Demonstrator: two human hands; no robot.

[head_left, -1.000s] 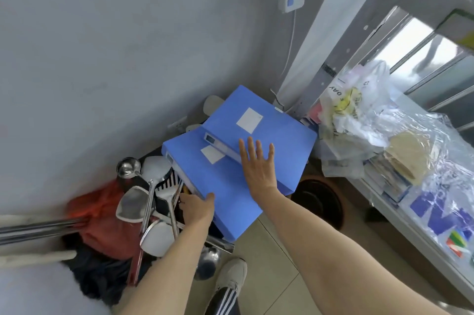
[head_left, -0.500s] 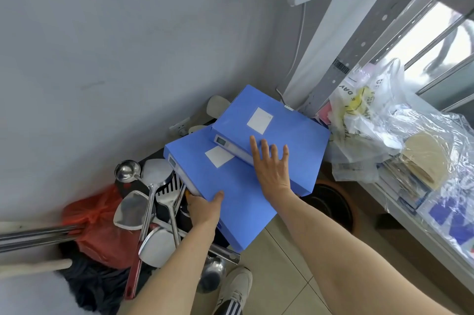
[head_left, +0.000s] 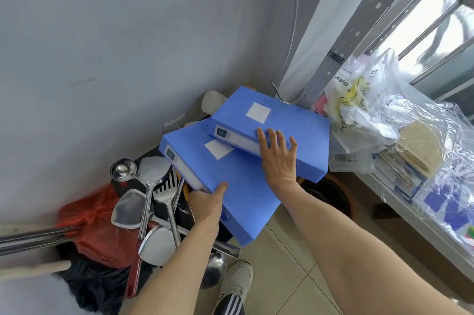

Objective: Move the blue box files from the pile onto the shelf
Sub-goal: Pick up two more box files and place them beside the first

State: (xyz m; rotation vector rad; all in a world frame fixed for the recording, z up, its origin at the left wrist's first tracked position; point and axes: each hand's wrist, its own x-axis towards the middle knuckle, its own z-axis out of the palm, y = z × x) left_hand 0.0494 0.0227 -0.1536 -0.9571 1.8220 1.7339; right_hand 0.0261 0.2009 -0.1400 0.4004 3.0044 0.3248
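Note:
Two blue box files lie stacked askew in the corner. The lower blue box file (head_left: 230, 181) juts toward me over the floor, with a white label on its lid. My left hand (head_left: 207, 202) grips its near left edge, thumb on top. The upper blue box file (head_left: 277, 125) lies across the far part of the lower one. My right hand (head_left: 278, 158) rests flat on its near edge, fingers spread. The grey metal shelf (head_left: 420, 222) runs along the right.
Steel ladles and spatulas (head_left: 151, 202) stick up just left of the files, beside a red bag (head_left: 95, 227). Plastic bags (head_left: 372, 114) and wrapped papers crowd the shelf. A dark round bin (head_left: 331, 194) sits under the files. My shoe (head_left: 236, 281) is on the tiled floor.
Both files have risen slightly and shifted with my hands. My left thumb has come up onto the lower file's lid. The camera has moved closer.

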